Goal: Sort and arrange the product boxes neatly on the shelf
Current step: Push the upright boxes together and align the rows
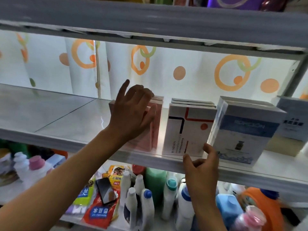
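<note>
Two spread hands [133, 112] [202, 165] on boxes [186, 130]

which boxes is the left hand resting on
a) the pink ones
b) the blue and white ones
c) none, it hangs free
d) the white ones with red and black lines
a: the left hand lies with spread fingers on the pink boxes, while the white boxes stand apart to their right.

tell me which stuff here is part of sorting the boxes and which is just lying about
Part of the job:
pink boxes, left hand resting on them
white boxes, right hand at their lower corner
blue boxes
shelf

Just lying about:
phone
bottles
snack packets
orange jug
</note>
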Demonstrator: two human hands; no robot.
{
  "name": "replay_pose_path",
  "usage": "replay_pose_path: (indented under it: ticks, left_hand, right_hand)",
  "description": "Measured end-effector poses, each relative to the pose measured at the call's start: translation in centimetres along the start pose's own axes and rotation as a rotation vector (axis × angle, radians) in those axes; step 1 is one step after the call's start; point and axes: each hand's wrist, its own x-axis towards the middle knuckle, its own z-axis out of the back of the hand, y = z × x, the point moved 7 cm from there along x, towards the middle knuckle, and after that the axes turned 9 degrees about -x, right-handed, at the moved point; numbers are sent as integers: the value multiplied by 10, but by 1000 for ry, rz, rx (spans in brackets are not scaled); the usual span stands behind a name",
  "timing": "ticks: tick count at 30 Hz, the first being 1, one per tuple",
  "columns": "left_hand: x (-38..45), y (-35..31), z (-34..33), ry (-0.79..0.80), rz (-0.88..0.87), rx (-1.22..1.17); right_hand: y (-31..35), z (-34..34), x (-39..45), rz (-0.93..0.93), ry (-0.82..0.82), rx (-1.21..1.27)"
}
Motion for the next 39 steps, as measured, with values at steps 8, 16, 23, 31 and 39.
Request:
replay_pose_path:
  ticks: [8,16,23,31,39]
  left_hand:
    - [9,4,-29,162,8,73]
    - [4,-1,-28,114,1,87]
    - [-4,-6,-24,148,-19,100]
    - [-36,-52,1,76,-276,-174]
    - [-102,-87,-33,238,428,-910]
  right_hand:
    - [0,-2,0,-10,-14,10]
    - [1,-2,-4,-16,-17,41]
    - [1,-1,-7,-27,-3,71]
    - [5,5,-7,-62,6,109]
    - [5,9,-3,-72,58,31]
